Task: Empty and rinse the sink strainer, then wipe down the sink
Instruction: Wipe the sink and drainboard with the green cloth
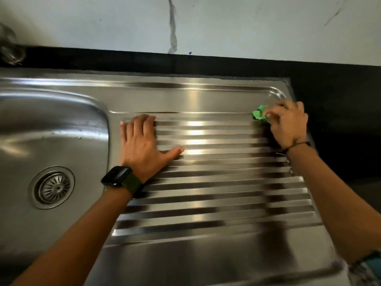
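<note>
Sink strainer (54, 187) sits seated in the drain hole, at the bottom of the steel basin (51, 129) on the left. Round, slotted, metal; nothing visible lying on it. A few water beads cling to the basin's right wall, near the rim.

Right of the basin runs the ribbed drainboard (206, 182), same steel sheet, ridges running left to right, catching bright glare down the middle.

Green cloth (260, 114), crumpled small, at the far right corner of the drainboard, up where the ribs end. Right hand (288, 122) has it: fingers curled down over the wad, pinching it against the metal, only a bit of green showing past the fingertips. Thin dark cord around that wrist.

Left hand (142, 143) lies flat on the drainboard's left end, just beside the basin rim. Fingers straight and together, pointing away from the person, thumb spread out to the right along a rib. Holds nothing; palm pressed to the steel. Black watch (116, 176) with olive-green strap on that wrist.

The two hands well apart, the full run of ribs between them.

Behind the sink, a black counter strip (226, 65), then a pale wall (247, 23) with a dark streak running down it. Blurred tap base (10, 48) at far left, detail not readable.
</note>
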